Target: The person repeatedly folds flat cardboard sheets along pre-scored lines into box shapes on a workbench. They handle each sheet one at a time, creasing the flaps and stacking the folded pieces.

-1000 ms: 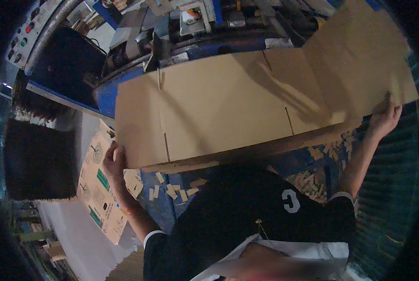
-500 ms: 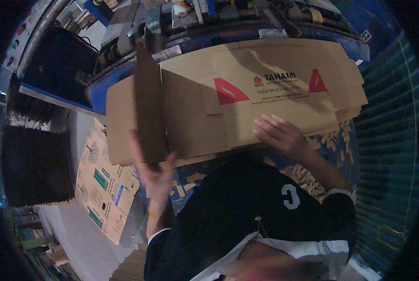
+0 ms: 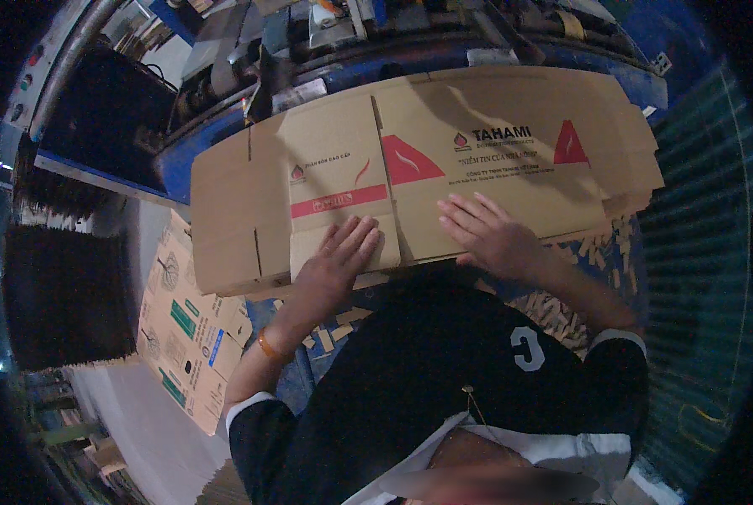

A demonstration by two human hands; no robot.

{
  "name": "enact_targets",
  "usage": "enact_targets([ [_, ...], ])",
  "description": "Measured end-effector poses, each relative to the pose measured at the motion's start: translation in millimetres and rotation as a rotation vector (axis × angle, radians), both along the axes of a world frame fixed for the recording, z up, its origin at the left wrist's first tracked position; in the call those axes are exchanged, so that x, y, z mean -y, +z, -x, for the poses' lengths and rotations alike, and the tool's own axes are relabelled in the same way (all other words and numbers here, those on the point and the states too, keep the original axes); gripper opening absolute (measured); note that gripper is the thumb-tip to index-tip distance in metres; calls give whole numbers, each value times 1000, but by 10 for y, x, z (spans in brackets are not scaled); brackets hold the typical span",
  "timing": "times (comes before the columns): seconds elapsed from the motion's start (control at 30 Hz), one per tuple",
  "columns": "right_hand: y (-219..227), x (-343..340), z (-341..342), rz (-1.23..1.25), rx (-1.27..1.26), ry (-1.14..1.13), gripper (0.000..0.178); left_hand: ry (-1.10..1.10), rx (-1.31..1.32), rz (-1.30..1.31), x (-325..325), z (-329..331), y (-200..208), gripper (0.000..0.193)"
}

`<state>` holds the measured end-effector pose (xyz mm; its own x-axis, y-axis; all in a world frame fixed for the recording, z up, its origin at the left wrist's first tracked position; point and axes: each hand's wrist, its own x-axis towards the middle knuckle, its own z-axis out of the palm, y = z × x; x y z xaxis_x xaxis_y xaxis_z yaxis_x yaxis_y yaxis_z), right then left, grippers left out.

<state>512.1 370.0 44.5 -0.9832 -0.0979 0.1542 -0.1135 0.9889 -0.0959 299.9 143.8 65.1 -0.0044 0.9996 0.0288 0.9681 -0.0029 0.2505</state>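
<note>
A brown cardboard box blank (image 3: 511,198) lies flat in front of me, printed with red shapes and dark lettering. Its left end panel (image 3: 337,160), with a red band, is folded over onto the sheet. On the lower part of that panel rests my left hand (image 3: 339,257), fingers stretched out and palm down. My right hand (image 3: 493,238) lies flat on the blank's near edge, right of the fold, fingers extended. Neither hand grips anything. More brown cardboard (image 3: 225,219) shows to the left, under the folded panel.
Beyond the cardboard stands a blue machine (image 3: 444,55) with rollers and metal parts. Small cardboard scraps (image 3: 553,324) litter the blue surface near me. At lower left leans a printed carton sheet (image 3: 187,324); dark stacked sheets (image 3: 65,295) stand further left. A green corrugated wall (image 3: 705,244) rises on the right.
The left panel, upright and blurred before, now lies folded down to the right. My left hand moved right and up onto it; my right hand shifted slightly left.
</note>
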Motion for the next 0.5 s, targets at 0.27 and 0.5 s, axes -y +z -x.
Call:
enact_targets([
  [0.27,-25,-1520,-596,210,-212,-1194,31,530,42,-90,56,646,-103,93],
  [0.5,-490,-2226,-764,386,-355,-1167,39,457,58,-145,-1,790,-235,102],
])
